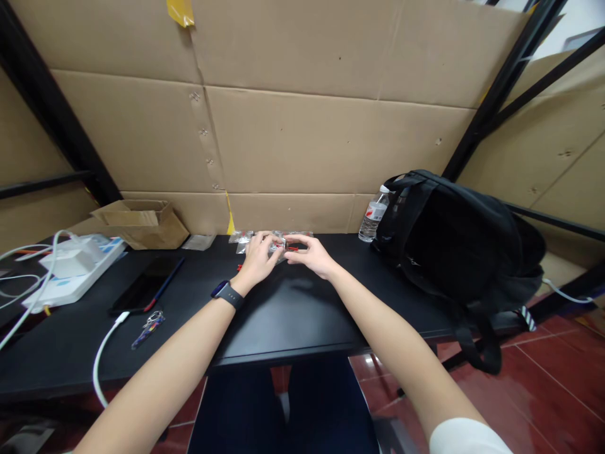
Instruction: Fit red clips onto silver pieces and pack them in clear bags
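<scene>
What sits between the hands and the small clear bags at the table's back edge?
Nothing visible. The left hand and right hand both touch the small clear bags on the black table, near the cardboard wall. Whether either pinches a bag is too small to tell.

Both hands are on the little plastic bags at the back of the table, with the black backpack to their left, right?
No: the head view shows the backpack to their right. The left hand and right hand are indeed on the plastic bags at the back of the table.
</scene>
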`<state>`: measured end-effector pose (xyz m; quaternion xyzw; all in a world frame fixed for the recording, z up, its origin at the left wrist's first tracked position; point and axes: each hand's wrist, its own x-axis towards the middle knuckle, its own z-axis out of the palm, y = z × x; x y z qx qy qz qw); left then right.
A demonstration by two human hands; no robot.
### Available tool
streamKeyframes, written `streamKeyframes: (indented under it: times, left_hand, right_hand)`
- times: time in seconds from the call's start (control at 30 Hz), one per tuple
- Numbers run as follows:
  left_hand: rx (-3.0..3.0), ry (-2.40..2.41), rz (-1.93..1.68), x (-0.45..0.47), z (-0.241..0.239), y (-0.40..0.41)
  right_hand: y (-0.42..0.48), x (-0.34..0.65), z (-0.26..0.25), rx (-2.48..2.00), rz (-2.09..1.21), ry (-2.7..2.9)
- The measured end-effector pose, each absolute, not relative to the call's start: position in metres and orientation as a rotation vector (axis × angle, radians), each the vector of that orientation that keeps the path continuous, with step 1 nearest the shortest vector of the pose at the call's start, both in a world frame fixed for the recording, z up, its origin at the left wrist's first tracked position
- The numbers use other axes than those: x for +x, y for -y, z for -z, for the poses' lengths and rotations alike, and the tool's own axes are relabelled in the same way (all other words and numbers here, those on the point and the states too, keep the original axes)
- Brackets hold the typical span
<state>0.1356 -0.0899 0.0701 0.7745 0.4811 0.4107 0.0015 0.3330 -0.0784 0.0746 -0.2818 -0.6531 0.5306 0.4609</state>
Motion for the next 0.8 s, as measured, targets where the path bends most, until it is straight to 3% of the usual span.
streamKeyframes:
  times: [0.2,0.33,0.6,0.8]
  left_hand:
    - [2.482,-1.383,-1.106,0.129,-0.066,0.08]
    - [2.509,-1.311,-0.954,0.129,-0.063,0.079]
    - [2.539,-1.59,-0.884,0.117,-0.062,0.077]
    - [2.579,-1.543,-0.888,0.107,-0.071,0.078]
  right_hand:
    - [0.065,0.336,-0.069,-0.879,-0.867,1.669]
    - [0.058,0.341,-0.069,-0.988,-0.853,1.626]
    - [0.052,0.37,-0.076,-1.132,-0.359,2.099]
    - [0.066,0.377,-0.088,-0.955,-0.515,2.446]
